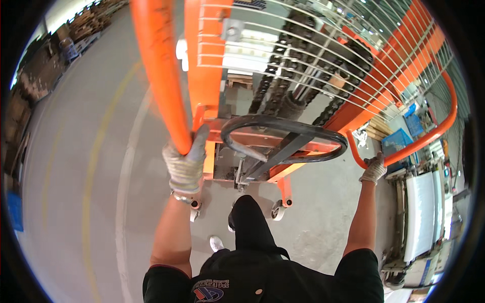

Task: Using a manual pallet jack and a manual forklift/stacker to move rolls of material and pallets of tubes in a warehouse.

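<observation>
In front of me stands an orange manual lift stacker [204, 65] with a wire mesh guard [283, 48], lift chains [275, 68] and a black looped steering handle [285, 121]. My left hand [186, 159], in a grey and white work glove, is wrapped round the lower end of the orange left side handle [162, 76]. Out to the right, my right hand [374, 168], gloved alike, grips the bottom of the curved orange right side handle [429, 136]. Neither hand touches the black steering handle between them.
White-wheeled casters [278, 209] stand close to my feet. Yellow [96, 151] and white [129, 166] floor lines run along the left. Stacked brown material [45, 65] lines the far left. Blue crates [397, 144] and a white roll [420, 214] on a rack are at right.
</observation>
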The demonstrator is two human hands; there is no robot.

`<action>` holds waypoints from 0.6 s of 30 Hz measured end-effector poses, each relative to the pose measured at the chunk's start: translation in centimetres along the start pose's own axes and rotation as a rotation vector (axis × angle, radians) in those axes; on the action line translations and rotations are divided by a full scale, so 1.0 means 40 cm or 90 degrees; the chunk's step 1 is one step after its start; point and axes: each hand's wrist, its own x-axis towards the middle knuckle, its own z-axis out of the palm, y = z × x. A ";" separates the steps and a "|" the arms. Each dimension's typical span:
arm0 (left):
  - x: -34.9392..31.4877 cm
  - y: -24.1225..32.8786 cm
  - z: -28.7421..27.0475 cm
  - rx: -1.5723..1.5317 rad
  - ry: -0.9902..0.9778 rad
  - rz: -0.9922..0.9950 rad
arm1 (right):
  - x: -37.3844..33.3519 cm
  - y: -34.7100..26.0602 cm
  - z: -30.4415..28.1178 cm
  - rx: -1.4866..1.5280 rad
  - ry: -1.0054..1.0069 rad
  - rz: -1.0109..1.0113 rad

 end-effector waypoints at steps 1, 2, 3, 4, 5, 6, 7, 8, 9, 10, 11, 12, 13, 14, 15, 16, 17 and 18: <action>0.006 -0.003 -0.007 0.005 -0.033 0.039 | 0.015 0.009 -0.010 0.019 0.023 0.002; 0.015 -0.019 -0.009 0.010 -0.063 0.079 | 0.035 0.021 -0.015 0.040 0.042 0.004; 0.019 -0.030 -0.022 0.052 -0.068 0.099 | 0.037 0.033 -0.012 0.061 0.045 0.028; 0.024 -0.053 -0.022 0.088 -0.076 0.111 | 0.045 0.045 -0.020 0.076 0.051 0.047; 0.027 -0.048 -0.011 0.089 -0.055 0.114 | 0.057 0.044 -0.024 0.059 0.050 0.049; 0.028 -0.038 -0.003 0.070 -0.071 0.101 | 0.043 0.031 -0.023 0.037 0.054 0.054; 0.031 -0.031 -0.006 0.050 -0.089 0.090 | 0.029 0.023 -0.013 0.032 0.026 0.050; 0.034 -0.029 -0.019 0.052 -0.080 0.090 | 0.023 0.026 0.003 0.032 0.017 0.052; 0.033 -0.026 -0.024 0.043 -0.097 0.082 | 0.019 0.018 0.002 0.033 0.001 0.055; 0.035 -0.021 -0.023 0.033 -0.118 0.074 | 0.018 0.010 -0.002 0.035 -0.012 0.057; 0.041 -0.023 -0.021 -0.008 -0.106 0.068 | 0.029 0.023 0.000 0.017 -0.011 0.020; 0.038 -0.002 -0.007 -0.019 -0.118 0.072 | 0.031 0.011 -0.007 0.028 -0.022 0.018; 0.021 0.031 0.006 -0.007 -0.096 0.028 | 0.048 0.018 -0.026 0.021 -0.007 0.015; 0.004 0.054 0.018 0.006 -0.078 -0.014 | 0.068 0.017 -0.044 0.016 0.010 0.011; 0.010 0.015 0.006 0.052 -0.065 0.044 | 0.047 0.008 -0.024 -0.011 0.017 -0.004; 0.013 -0.007 -0.006 0.016 -0.067 0.044 | 0.025 0.010 -0.009 -0.016 0.016 0.007; 0.014 -0.018 -0.020 -0.018 -0.069 0.043 | 0.019 0.025 -0.001 -0.010 0.022 0.008; 0.019 -0.017 -0.033 -0.020 -0.086 0.064 | 0.014 0.038 0.010 -0.006 0.023 0.011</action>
